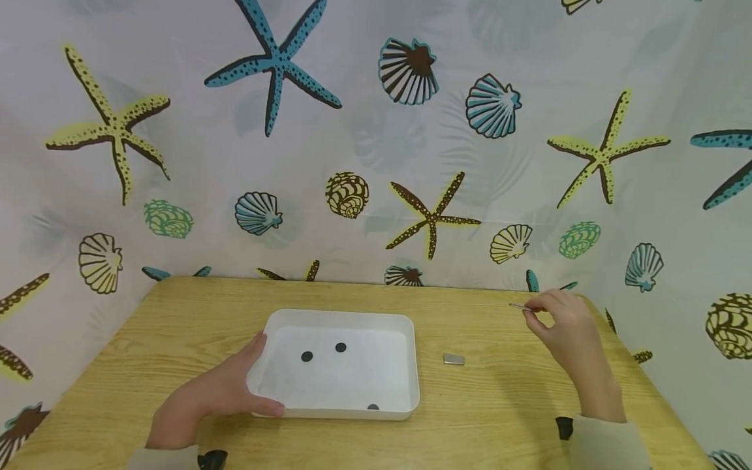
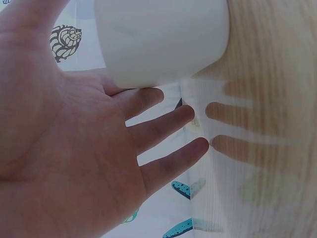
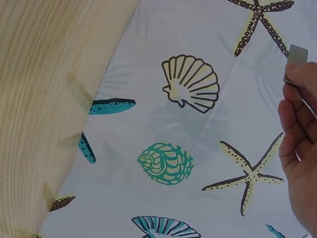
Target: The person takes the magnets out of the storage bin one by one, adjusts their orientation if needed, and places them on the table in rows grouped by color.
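Observation:
A shallow white tray [image 1: 341, 414] lies on the table, with three dark round spots or discs [image 1: 341, 347] inside it. My left hand [image 1: 220, 385] holds the tray's left side, thumb along the near wall; in the left wrist view the tray's outer wall [image 2: 163, 39] meets the index finger, while the other fingers extend free. Raised above the table's right side, my right hand [image 1: 572, 329] pinches a thin, flat, grey rectangular piece [image 3: 297, 53] between thumb and fingertips. A similar small grey rectangular piece [image 1: 454, 359] lies flat between the tray and this hand.
The wood-grain table [image 1: 470, 431] ends at a white cloth [image 1: 364, 143] printed with starfish and shells, which hangs behind it and along both sides. Near the right hand, the table's back right corner [image 1: 578, 299] meets the cloth.

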`<state>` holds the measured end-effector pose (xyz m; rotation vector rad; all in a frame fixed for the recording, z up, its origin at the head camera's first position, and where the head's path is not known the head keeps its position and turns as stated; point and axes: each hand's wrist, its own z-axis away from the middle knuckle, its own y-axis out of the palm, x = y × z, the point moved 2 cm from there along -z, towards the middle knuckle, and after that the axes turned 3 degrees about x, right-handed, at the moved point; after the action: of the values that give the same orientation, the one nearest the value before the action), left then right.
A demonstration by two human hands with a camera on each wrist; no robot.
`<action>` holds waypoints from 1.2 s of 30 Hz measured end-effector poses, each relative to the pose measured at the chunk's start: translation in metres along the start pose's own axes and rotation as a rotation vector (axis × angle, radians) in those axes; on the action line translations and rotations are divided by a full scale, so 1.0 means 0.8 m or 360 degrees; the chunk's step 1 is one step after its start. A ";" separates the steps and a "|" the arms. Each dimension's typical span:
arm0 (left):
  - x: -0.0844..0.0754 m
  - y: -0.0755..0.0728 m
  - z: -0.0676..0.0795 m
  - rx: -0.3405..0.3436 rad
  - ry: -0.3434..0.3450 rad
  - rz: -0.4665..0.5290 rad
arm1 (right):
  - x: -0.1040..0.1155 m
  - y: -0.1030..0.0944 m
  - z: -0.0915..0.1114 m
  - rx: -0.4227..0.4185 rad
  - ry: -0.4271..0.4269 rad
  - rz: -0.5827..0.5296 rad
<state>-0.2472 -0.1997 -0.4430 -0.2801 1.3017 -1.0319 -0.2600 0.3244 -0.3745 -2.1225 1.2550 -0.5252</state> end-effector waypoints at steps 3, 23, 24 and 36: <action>-0.002 0.000 0.001 -0.0008 0.0003 -0.0013 | -0.004 0.000 0.002 0.0003 0.0015 -0.0004; -0.002 0.000 0.002 -0.0001 0.0020 -0.0008 | -0.011 0.014 0.013 0.0308 0.0134 -0.0138; -0.002 0.000 0.002 -0.0002 0.0024 -0.0008 | -0.011 0.015 0.014 0.0383 0.0185 -0.0160; 0.000 0.001 0.000 -0.0014 0.0011 -0.0040 | -0.024 0.030 0.023 0.0845 0.0486 -0.0358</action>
<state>-0.2469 -0.1993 -0.4431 -0.3007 1.3126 -1.0495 -0.2735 0.3378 -0.4050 -1.7726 0.8947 -1.1749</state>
